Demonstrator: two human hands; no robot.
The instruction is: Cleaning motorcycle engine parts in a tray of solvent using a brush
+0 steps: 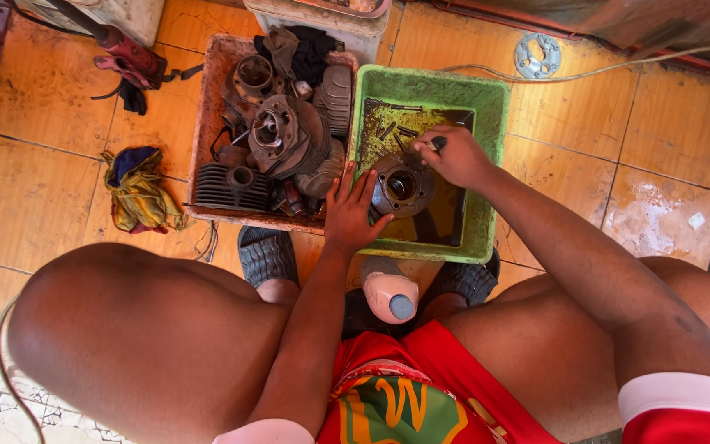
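Note:
A green plastic tub (499,107) sits on the tiled floor with dark oily liquid and several small bolts in it. A round grey metal engine part (402,186) lies in the tub. My left hand (350,210) rests flat against that part's left side, fingers spread over the tub's rim. My right hand (452,154) is closed around a thin dark tool handle (438,143) just above the part.
A reddish tray (207,115) left of the tub holds a finned cylinder (232,187), covers and other engine parts. A white bottle with a blue cap (390,293) stands between my feet. A rag (137,189), a red tool (129,57) and a round metal gasket (537,56) lie on the tiles.

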